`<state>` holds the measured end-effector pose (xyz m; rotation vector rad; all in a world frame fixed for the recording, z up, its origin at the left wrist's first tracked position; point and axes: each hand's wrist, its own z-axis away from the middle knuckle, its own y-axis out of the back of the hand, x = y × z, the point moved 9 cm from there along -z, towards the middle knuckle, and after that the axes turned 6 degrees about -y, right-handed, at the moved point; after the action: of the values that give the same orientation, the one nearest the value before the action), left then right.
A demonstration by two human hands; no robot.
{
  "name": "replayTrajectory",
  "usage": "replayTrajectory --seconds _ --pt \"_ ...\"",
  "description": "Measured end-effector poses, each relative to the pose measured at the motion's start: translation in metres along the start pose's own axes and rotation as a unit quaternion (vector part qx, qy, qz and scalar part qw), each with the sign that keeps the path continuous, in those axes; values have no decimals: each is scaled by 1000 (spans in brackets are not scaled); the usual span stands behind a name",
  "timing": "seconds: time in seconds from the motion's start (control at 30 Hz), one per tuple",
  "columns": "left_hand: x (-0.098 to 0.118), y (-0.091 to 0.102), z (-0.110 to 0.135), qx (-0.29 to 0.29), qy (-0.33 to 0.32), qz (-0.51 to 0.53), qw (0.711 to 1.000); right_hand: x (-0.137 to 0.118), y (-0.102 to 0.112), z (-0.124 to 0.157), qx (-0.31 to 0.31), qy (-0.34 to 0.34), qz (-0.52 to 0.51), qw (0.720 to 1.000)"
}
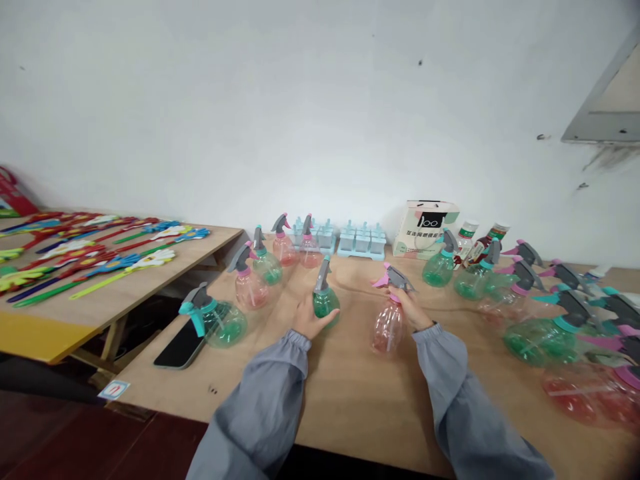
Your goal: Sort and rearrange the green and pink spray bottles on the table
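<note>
My left hand [309,319] is wrapped round the body of a green spray bottle [326,302] with a grey and teal trigger head, near the middle of the table. To its right, my right hand [410,307] grips a pink spray bottle [387,328] at its neck, just below the grey and pink head. That bottle stands nearly upright; whether its base touches the table I cannot tell. Left of my hands are another green spray bottle [225,325], tilted beside a phone, and a pink spray bottle [251,291].
A phone [180,345] lies at the table's left edge. Several more spray bottles crowd the right side, including a green one [543,340]. Pale blue ice-pop moulds [361,241] and a printed box [424,230] stand by the wall. Hand-shaped plastic clappers [107,267] cover the left table.
</note>
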<state>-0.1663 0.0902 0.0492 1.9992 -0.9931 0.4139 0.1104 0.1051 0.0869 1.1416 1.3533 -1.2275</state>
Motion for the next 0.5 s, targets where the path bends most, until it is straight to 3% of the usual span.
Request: replayTrajectory --seconds 0.17,0.33,0.5 --pt "6 4 -1 9 -23 -5 1000 -38 62 17 144 123 58 980" --pt "6 3 -2 5 -26 -5 1000 -60 147 42 342 225 107 906" --pt "6 2 -1 9 -21 -5 1000 -62 193 49 410 245 183 859"
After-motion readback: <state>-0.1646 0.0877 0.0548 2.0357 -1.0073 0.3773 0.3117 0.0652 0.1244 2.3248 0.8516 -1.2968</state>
